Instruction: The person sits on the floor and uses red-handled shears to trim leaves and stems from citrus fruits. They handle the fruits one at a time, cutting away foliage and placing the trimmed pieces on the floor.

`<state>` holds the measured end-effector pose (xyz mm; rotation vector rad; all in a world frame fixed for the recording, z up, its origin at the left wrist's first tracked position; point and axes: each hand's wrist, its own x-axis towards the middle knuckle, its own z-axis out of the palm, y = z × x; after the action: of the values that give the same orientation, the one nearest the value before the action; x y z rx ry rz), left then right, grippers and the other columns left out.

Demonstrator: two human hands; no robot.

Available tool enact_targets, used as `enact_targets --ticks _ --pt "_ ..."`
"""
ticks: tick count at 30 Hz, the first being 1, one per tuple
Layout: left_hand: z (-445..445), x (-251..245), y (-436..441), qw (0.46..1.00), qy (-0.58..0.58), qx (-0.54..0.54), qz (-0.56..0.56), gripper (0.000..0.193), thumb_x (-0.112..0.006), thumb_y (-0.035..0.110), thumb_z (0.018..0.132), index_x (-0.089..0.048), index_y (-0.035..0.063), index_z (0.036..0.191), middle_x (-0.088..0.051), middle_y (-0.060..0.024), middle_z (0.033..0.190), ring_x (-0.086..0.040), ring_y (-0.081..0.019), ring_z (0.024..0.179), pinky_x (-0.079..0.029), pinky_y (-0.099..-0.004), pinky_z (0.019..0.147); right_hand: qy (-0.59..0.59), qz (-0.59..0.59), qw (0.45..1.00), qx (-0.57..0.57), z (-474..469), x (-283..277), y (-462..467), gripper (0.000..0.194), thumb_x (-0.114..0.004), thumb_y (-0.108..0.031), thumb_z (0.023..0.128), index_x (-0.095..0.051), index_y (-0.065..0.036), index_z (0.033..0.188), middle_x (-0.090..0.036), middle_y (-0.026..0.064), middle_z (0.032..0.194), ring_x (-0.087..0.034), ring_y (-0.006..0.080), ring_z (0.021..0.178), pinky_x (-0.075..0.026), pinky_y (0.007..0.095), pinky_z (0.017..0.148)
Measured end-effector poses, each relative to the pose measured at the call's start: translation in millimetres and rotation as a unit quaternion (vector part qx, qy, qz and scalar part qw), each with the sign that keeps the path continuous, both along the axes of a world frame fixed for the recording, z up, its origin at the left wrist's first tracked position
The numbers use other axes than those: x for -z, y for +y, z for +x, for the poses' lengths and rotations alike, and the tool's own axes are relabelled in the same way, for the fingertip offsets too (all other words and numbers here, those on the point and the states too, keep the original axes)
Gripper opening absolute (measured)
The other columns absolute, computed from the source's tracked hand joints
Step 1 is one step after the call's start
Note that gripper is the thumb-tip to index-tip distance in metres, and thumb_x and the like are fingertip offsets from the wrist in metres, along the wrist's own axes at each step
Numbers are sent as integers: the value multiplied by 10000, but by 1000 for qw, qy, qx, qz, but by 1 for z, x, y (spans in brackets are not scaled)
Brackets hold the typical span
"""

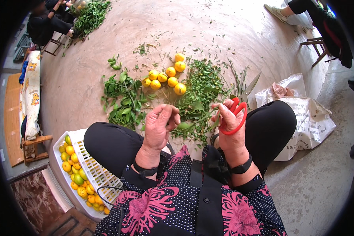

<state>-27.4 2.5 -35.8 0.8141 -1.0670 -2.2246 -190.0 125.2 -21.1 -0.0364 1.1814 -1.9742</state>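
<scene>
My right hand (230, 118) is closed around scissors with red handles (244, 118), their metal blades (251, 85) pointing away to the upper right. A leafy green stem (203, 119) also runs from the fingers of that hand, across the gap between my hands. My left hand (160, 125) is curled in front of my left knee, thumb against the fingers, and nothing shows in it. Below and beyond my hands, loose green leaves (205, 78) cover the floor. A darker heap of leafy twigs (125, 100) lies to the left. Several orange citrus fruits (171, 71) sit between the two heaps.
By my left leg stands a white plastic crate (98, 168) of orange and greenish citrus fruits (76, 172). At right lies a white printed sack (309, 118). One person sits by leaves (91, 17) at upper left, another near a stool (315, 44) at upper right. A wooden bench (13, 118) is left.
</scene>
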Motion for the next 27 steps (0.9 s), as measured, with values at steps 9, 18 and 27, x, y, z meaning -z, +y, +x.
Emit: enact_targets --ticks 9,18,27 --pt "-4 16 2 998 -20 -31 43 102 -693 48 893 -667 27 989 -632 8 817 -535 -52 626 -439 -181 574 -92 -38 995 -29 -1 -8 4 178 -680 -146 889 -582 -70 1017 -672 101 938 -605 104 719 -524 291 684" --pt "-4 5 -5 995 -2 -99 -10 114 -669 74 918 -642 16 1013 -560 20 733 -464 -70 608 -415 -241 616 33 -14 991 -131 5 -8 4 159 -675 -116 896 -585 -37 1000 -704 92 899 -516 37 585 -425 185 560" --pt "-8 -21 2 840 -169 31 -515 240 -672 1 859 -685 6 1099 -611 -84 822 -604 -170 704 -475 -268 632 120 13 957 -265 12 -1 3 73 -647 -79 910 -591 -37 931 -612 -14 787 -486 12 619 -384 174 528"
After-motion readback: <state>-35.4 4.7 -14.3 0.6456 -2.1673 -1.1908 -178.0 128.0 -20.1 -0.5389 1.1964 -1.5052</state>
